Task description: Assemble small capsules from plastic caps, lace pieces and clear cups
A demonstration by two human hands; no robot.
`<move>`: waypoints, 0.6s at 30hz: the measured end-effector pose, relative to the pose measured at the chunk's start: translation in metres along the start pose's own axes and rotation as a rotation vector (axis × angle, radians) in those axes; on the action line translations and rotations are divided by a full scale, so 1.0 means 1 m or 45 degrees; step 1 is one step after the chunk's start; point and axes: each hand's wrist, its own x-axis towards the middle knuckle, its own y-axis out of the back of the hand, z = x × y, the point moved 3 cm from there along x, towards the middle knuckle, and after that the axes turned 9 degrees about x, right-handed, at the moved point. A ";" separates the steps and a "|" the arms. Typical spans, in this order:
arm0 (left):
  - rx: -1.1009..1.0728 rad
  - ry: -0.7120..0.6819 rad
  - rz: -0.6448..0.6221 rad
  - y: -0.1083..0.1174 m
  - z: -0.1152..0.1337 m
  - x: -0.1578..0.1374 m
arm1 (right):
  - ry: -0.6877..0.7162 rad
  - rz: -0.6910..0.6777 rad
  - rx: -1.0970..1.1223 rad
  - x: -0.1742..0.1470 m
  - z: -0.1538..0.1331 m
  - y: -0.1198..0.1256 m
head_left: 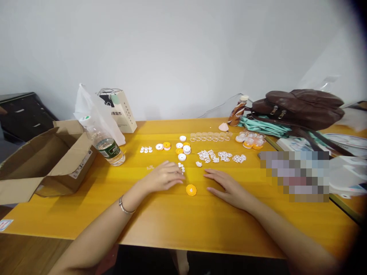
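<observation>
An orange scalloped disc (191,190) with a small white piece at its centre lies on the table between my hands. My left hand (164,176) is just left of it, fingers loosely bent and apart, beside a cluster of small white round pieces (181,167); I see nothing held in it. To the right of the disc, my right hand (226,187) rests low over the table, fingers spread, holding nothing. A small white part (198,164) lies beyond its fingertips. Further back are white openwork pieces (212,155) and stacked white and orange discs (186,149).
A row of clear cups (210,136) and a group of assembled clear-and-orange pieces (250,140) stand behind. At left are a cardboard box (65,168), water bottle (110,152) and paper bag (123,112). A brown bag (298,109) and drink bottle (237,111) are back right.
</observation>
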 end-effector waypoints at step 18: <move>-0.519 0.815 -0.375 0.021 -0.114 -0.073 | 0.081 -0.117 0.112 0.041 -0.039 -0.028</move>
